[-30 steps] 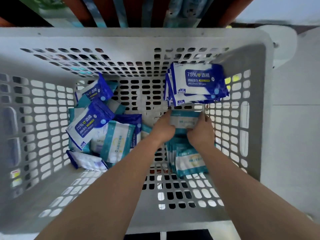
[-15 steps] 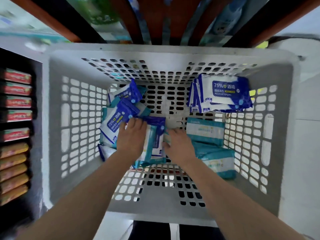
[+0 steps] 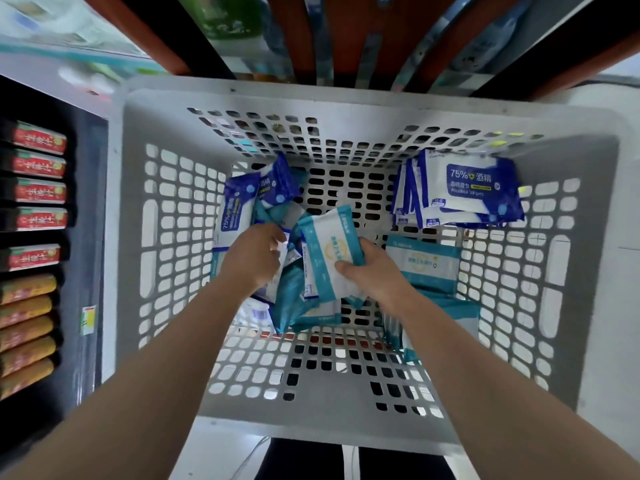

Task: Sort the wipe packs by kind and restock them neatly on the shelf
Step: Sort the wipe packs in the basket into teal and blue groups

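While the grey basket (image 3: 346,98) holds a stack of blue alcohol-wipe packs (image 3: 467,188) in its far right corner and stacked teal packs (image 3: 424,268) just nearer, the right hand (image 3: 375,273) grips one teal pack (image 3: 327,251) above the loose heap (image 3: 298,306) (mixed kinds), where the left hand (image 3: 254,258) curls its fingers, their hold hidden.

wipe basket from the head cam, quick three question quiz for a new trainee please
1. True or false: the right hand grips a teal pack.
2. Where in the basket does the blue alcohol stack lie? A near left corner, B far right corner, C centre.
3. Fill in: that stack's top label reads ___%.
Key: 1 true; 2 B; 3 75.
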`<act>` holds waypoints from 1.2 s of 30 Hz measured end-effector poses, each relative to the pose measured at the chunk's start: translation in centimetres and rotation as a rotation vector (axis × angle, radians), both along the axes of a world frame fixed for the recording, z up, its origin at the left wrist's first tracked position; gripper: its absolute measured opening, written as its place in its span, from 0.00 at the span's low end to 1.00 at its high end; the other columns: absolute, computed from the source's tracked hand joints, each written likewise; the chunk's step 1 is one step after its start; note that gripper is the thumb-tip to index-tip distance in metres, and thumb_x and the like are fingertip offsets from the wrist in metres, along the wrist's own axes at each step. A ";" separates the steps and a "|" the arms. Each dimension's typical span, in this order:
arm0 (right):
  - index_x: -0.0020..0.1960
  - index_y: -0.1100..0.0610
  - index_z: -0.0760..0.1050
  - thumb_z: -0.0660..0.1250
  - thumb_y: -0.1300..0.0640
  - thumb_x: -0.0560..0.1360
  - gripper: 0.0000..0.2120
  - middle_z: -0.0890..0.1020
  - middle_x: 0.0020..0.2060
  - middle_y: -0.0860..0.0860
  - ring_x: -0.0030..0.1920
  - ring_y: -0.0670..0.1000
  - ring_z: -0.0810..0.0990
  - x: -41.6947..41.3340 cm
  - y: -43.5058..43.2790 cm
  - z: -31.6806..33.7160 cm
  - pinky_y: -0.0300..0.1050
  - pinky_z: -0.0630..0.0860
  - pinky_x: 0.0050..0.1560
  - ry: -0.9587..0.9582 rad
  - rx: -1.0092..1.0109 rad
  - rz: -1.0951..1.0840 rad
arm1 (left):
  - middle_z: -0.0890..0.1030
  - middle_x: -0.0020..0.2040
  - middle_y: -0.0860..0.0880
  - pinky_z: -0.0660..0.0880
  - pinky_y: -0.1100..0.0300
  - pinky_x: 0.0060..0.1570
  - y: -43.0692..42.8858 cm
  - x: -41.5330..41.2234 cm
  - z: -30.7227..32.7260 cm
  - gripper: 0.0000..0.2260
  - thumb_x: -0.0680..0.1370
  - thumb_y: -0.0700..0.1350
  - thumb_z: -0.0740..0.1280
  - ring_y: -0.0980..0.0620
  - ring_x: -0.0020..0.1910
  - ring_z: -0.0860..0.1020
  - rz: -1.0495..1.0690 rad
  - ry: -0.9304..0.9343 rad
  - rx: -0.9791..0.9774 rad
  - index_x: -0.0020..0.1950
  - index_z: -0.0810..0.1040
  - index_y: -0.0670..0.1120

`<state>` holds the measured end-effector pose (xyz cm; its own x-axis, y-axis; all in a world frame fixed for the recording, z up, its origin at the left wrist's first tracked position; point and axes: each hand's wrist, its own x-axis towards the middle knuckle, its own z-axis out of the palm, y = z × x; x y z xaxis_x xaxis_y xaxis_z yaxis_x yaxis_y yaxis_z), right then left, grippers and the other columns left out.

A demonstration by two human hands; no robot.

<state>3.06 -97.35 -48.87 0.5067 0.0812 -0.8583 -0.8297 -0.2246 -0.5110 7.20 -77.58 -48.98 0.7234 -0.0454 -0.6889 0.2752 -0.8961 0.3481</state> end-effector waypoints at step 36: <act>0.62 0.57 0.71 0.61 0.63 0.78 0.14 0.80 0.56 0.55 0.54 0.55 0.78 0.7 -1.4 0.1 0.51 0.76 0.55 -0.059 -0.293 -0.079 | 0.72 0.60 0.48 0.65 0.77 0.50 0.0 1.5 2.2 0.16 0.69 0.24 0.65 0.55 0.57 0.71 0.190 -0.081 -0.291 0.35 0.78 0.45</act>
